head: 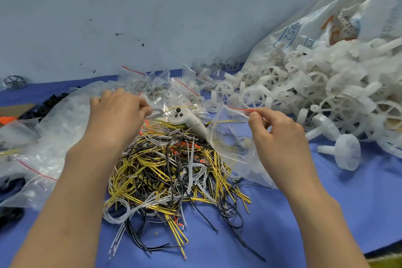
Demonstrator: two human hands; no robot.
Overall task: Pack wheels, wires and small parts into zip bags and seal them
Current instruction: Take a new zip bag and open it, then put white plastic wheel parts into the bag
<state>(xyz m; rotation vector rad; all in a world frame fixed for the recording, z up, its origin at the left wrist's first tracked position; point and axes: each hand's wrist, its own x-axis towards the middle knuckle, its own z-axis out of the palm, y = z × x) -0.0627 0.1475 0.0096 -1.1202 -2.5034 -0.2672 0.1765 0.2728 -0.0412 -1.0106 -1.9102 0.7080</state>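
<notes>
While the right hand (280, 135) pinches the red-striped mouth of a zip bag (230, 139) holding a few wires, at 3 o'clock of the wire pile (174, 169) on the counter (326, 213), the left hand (117, 113) reaches at 11 o'clock, fingers curled; whether its grip holds anything I cannot tell. Better to keep the mouth spread and feed parts deep before sealing.

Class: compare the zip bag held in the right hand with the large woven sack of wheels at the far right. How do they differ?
The zip bag is clear with a red strip; the woven sack is opaque white with print. The bag, pinched by the right hand, holds a few wires; the sack lies open, spilling white wheels. Both lie open.
</notes>
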